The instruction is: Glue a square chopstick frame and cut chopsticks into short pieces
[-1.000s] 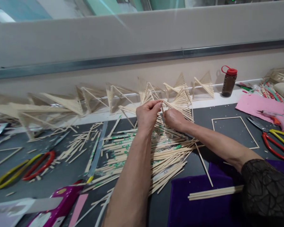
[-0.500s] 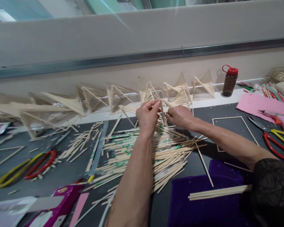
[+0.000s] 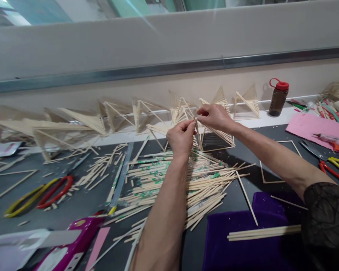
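Observation:
A twisted frame of thin wooden sticks [image 3: 219,138] stands on the dark table top, just behind the stick pile. My left hand [image 3: 181,138] is closed in a pinch on its upper corner. Right beside those fingertips is my right hand [image 3: 215,116], its thumb and fingers bent together at the same corner. Whatever lies between the right fingertips is too small to make out. Below my hands spreads a heap of loose chopsticks [image 3: 206,184], some in clear wrappers with green print.
Similar finished stick frames [image 3: 247,105] line the wall. A brown bottle [image 3: 279,98] with a red lid stands back right. Scissors [image 3: 55,192] lie at left, another pair [image 3: 335,162] at right. A magenta tool [image 3: 79,241], purple cloth [image 3: 228,252] and pink sheet [image 3: 318,130] lie around.
My right hand has risen from the frame's side to its upper corner. The frame has turned, and its fan of sticks now shows lower right. The view has shifted slightly.

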### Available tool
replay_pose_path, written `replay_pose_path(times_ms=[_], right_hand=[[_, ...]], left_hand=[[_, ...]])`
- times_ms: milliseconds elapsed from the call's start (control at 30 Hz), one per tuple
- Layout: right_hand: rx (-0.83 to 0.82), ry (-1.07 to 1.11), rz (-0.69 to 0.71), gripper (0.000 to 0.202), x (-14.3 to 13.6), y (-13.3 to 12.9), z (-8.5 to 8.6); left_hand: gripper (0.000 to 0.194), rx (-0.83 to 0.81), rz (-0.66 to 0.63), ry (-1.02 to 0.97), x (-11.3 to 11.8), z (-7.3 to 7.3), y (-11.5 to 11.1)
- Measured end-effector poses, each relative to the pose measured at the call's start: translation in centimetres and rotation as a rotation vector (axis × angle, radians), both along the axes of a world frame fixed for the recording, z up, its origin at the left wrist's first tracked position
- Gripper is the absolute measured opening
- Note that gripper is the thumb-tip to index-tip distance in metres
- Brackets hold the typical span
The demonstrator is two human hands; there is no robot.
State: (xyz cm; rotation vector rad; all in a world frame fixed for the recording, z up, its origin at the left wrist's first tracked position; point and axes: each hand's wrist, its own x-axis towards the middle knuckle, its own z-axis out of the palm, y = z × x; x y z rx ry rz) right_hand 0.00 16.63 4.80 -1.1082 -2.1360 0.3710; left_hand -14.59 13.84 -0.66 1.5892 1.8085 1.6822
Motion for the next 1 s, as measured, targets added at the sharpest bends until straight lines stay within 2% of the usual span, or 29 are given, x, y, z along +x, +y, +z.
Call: replay_pose_path(times_ms=[133, 367, 667, 800, 900, 1000], right_hand=[[-0.109, -0.063, 0.082, 0.021, -0.6, 0.4, 1.4], [-0.153, -0.239, 0.033, 0.022, -1.5, 0.6, 2.8], [-0.058, -0.322, 0.016, 0.022, -2.4, 1.3, 2.6], [0.008, -0.342, 0.001, 0.021, -2.3, 0.6, 2.4], [0.054, -0.291, 0.021, 0.022, -1.4, -0.8, 2.8], [0.062, -0.205, 0.024, 0.023, 0.4, -2.9, 3.7]], left_hand=[[0.026, 0.009, 0.011, 0.032, 0.4, 0.5, -0.6], [0.027, 0.017, -0.009, 0.046, 0.6, 0.7, -0.6], [0.026, 0.024, -0.011, 0.055, 0.5, 0.2, -0.1], [0.026, 0.096, 0.001, 0.092, 0.4, 0.1, -0.4], [0.022, 0.189, 0.009, 0.092, 0.9, 1.0, -1.4], [0.020, 0.237, -0.064, 0.054, 2.0, 2.6, -3.1]])
